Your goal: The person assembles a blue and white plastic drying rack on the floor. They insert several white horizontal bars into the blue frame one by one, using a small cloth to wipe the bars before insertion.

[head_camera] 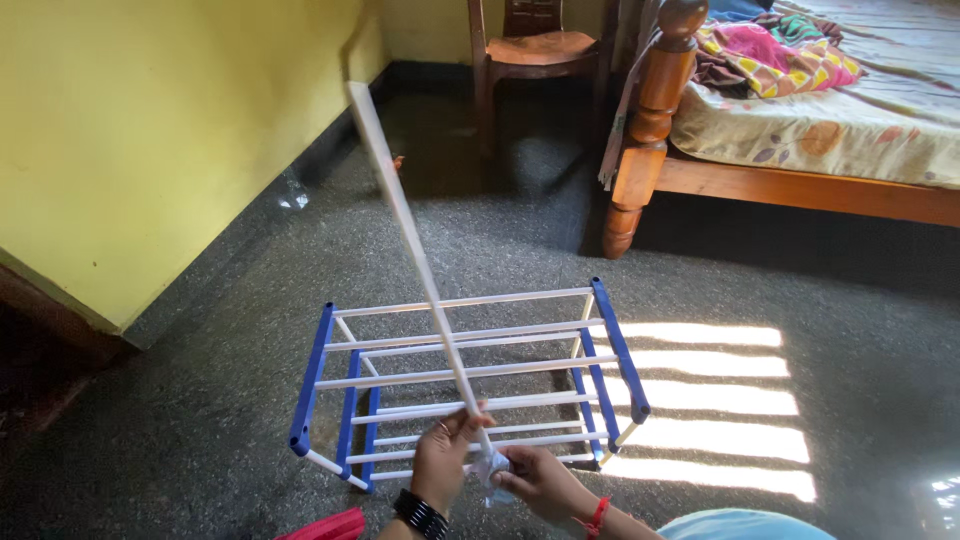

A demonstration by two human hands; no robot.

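gripping a long white rod (415, 250) with the left hand (445, 455), fingers curling tight around its lower part, likely steadying it while slanting up and away over the blue-and-white rack (465, 375). pinching a small pale cloth (494, 466) against the rod's bottom end with the right hand (540, 482), apparently wiping it. looking slim, straight and glossy, leaning toward the yellow wall (150, 130), with the rack lying on the floor (780, 280) just beyond both hands.

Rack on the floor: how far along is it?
The blue-and-white rack already stands with two tiers of rods fitted. In hand: left hand grips a long white rod, right hand presses a cloth at its lower end. This rod remains unfitted.
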